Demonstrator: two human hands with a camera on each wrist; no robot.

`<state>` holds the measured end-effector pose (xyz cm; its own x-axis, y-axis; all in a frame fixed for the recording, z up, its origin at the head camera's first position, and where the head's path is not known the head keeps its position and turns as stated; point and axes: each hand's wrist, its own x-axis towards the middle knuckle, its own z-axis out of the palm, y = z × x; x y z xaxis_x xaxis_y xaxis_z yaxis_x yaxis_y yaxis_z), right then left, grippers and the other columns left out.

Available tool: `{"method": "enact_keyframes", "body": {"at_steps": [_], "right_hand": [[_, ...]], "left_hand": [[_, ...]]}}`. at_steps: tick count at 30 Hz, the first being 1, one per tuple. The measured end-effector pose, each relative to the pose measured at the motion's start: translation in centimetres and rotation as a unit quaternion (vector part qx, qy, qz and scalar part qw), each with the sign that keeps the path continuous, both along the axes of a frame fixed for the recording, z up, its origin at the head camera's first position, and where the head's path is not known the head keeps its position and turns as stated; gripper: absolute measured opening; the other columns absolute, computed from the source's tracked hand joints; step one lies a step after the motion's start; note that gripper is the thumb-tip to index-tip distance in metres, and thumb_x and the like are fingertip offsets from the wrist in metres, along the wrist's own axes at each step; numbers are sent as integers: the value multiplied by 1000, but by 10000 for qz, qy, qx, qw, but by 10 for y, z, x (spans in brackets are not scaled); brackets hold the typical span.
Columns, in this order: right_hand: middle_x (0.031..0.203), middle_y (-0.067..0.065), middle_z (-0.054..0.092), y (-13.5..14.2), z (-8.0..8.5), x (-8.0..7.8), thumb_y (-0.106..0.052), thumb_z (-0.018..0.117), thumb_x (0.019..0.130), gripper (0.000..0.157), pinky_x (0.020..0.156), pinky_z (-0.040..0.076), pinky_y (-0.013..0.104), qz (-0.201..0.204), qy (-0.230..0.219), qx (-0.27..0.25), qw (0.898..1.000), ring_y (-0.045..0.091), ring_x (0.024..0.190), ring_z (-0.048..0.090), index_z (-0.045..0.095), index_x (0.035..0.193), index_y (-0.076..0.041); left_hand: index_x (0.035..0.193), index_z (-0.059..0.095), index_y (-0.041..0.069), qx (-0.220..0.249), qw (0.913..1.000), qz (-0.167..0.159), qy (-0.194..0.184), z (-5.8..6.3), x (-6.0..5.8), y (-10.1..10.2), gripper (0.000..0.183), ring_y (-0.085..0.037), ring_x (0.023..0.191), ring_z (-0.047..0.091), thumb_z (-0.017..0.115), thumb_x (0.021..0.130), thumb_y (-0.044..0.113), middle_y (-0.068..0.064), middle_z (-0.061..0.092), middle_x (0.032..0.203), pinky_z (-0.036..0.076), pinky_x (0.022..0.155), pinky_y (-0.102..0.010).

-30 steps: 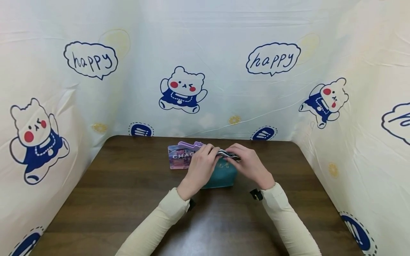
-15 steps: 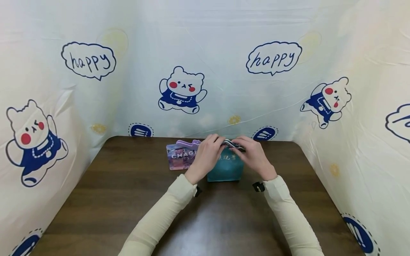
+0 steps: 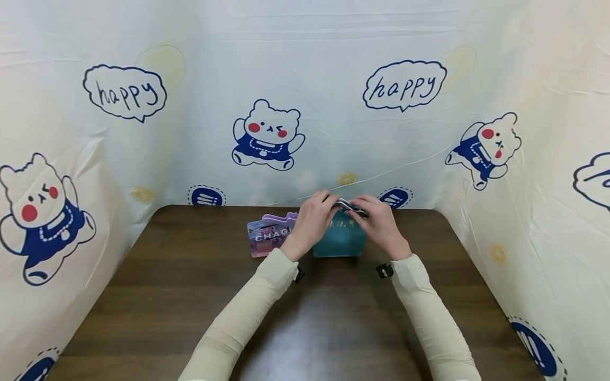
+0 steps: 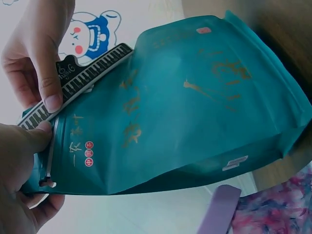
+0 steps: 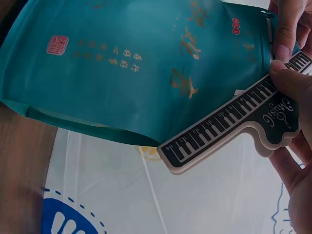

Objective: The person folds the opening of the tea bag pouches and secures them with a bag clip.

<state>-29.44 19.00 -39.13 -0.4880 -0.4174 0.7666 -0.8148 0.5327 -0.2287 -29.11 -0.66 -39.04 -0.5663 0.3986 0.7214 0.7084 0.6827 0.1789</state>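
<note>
A teal tea bag point(image 3: 339, 241) with gold characters stands upright near the back of the table, its top folded. My left hand point(image 3: 312, 219) pinches the folded top, thumb on the near side, as the left wrist view shows. My right hand point(image 3: 381, 225) grips a black and white piano-keyboard clip point(image 5: 222, 119) marked "Music" by its handle tabs. The clip point(image 4: 80, 83) lies slantwise across the bag's top, right beside my left thumb. Part of the top edge is hidden by the fingers.
Left of the bag, a purple clip point(image 3: 278, 217) sits at the top of a pink and blue pouch point(image 3: 264, 241) lettered "CHAG", partly behind my left hand. The brown table point(image 3: 305, 317) is closed in by a printed cloth point(image 3: 190, 106) at the back and sides.
Both hands and the tea bag have moved away from me and a little right; the bag now stands more upright. Both hands keep their hold.
</note>
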Motion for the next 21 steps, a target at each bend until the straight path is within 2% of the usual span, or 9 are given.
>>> {"method": "enact_keyframes", "body": {"at_steps": [6,12,21], "right_hand": [[94,4,64,3,-10,-8,-8,74,78,20,65,52,30,43,-172,-42,9998,13,78,60,70,98,-5],[96,1,64,6,-15,-11,-9,74,78,22,70,53,28,150,-496,-151,9985,10,82,61,70,100,-7],[98,2,65,7,-20,-10,-8,73,78,23,71,52,28,312,-680,-363,9965,13,85,61,71,101,-9]], "left_hand": [[105,65,12,-85,9998,-43,-166,-10,-10,1,18,-13,83,53,63,89,20,-1,58,95,49,74,-25],[107,64,12,37,9998,-78,-197,-17,-11,2,21,-13,83,53,65,88,21,-1,58,96,49,78,-26],[106,63,13,47,9995,-124,-278,-22,-9,2,20,-12,83,52,64,88,22,0,57,96,48,78,-26]]}}
